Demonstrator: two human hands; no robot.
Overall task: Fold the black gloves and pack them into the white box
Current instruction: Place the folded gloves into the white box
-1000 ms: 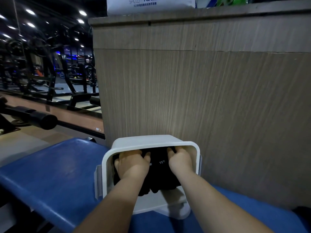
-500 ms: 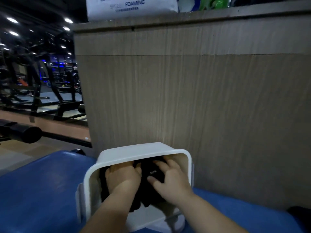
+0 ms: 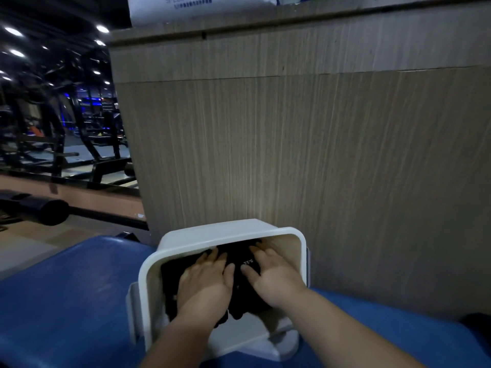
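The white box (image 3: pixel 212 236) stands on a blue padded bench, tight against a wooden wall. Inside it lie the black gloves (image 3: pixel 240 258), a dark bundle with small white lettering on top. My left hand (image 3: pixel 206 282) lies flat on the left part of the gloves, fingers straight and spread. My right hand (image 3: pixel 273 272) presses flat on the right part, fingers pointing toward the far wall of the box. Both forearms reach in over the near rim. My hands hide most of the gloves.
The blue bench (image 3: pixel 66 301) spreads left and right of the box. A tall wood-grain counter wall (image 3: pixel 318 155) rises right behind it. Dark gym machines (image 3: pixel 53 134) and a black roller pad (image 3: pixel 50 212) stand at the left.
Both hands have flattened out: the left went from a curled fist to spread fingers, and the right moved further in onto the gloves. The view shifted, so the box sits more to the right.
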